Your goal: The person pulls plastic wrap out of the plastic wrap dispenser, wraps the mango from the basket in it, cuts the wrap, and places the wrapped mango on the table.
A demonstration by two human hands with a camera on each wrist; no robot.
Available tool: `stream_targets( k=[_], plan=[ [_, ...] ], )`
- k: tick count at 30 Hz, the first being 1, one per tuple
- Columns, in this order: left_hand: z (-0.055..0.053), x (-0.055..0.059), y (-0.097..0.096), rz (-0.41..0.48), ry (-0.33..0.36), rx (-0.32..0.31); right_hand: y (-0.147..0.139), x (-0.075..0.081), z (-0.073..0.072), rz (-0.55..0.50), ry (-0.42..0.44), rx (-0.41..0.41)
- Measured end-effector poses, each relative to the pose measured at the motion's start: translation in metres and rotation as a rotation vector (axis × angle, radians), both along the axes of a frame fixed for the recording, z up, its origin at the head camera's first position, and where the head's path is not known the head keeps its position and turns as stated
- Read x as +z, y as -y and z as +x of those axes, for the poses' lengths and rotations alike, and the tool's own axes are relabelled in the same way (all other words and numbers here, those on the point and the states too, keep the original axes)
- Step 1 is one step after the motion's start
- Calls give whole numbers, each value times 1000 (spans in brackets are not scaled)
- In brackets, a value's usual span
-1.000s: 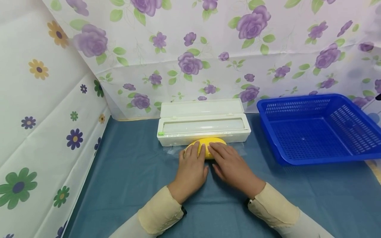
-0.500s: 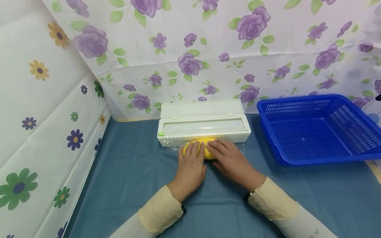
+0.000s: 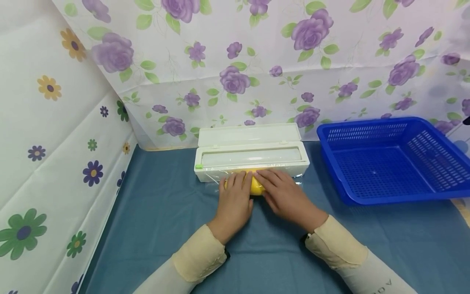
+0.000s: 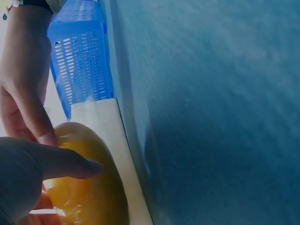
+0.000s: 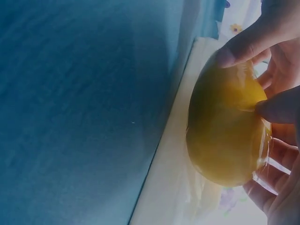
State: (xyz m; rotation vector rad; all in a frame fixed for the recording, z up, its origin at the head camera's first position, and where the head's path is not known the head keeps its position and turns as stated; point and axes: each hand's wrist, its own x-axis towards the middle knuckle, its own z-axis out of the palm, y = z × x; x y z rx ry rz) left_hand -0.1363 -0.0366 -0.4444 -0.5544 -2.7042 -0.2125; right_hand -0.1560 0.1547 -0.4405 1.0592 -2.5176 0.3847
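A smooth yellow mango (image 3: 256, 187), partly covered by glossy clear cling film (image 3: 214, 176), is at the front of a white cling film dispenser (image 3: 288, 168). My left hand (image 3: 235, 204) holds its left side and my right hand (image 3: 288, 201) its right. In the left wrist view, the thumb lies across the mango (image 4: 96, 194). Both thumbs press the near side of the mango (image 5: 225, 140) in the right wrist view, fingers reaching round behind. Film stretches between fruit and box. The dispenser's lid (image 3: 249, 134) stands raised behind the film roll (image 3: 253, 156).
A blue plastic basket (image 3: 374, 198) stands on the right of the blue tablecloth (image 3: 165, 216). A floral sheet (image 3: 198, 94) hangs behind the dispenser, and another (image 3: 55, 134) along the left side.
The mango has shifted slightly left and been turned up against the dispenser's front. Both hands moved with it, and film now shows pulled taut at the box's left front.
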Motion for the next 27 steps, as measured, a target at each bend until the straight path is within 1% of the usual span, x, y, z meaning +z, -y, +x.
stream_targets(
  k=[3,6,11,13,19,23,27],
  plan=[
    [-3,0,0,27,-11,1,0,1,-1,-3,23,-7],
    [-7,3,2,39,11,-2,0,3,-2,1,50,-21],
    [-15,14,5,31,83,-20,1,9,-4,-17,91,-27],
    [-17,18,7,34,103,-31,1,11,-5,-31,103,-26],
    [-23,30,13,71,203,-72,3,16,-9,-58,141,-30],
    [-27,39,16,55,268,-88,5,19,-12,-43,150,-34],
    [-33,48,18,42,341,-90,5,22,-16,-38,166,-41]
  ],
)
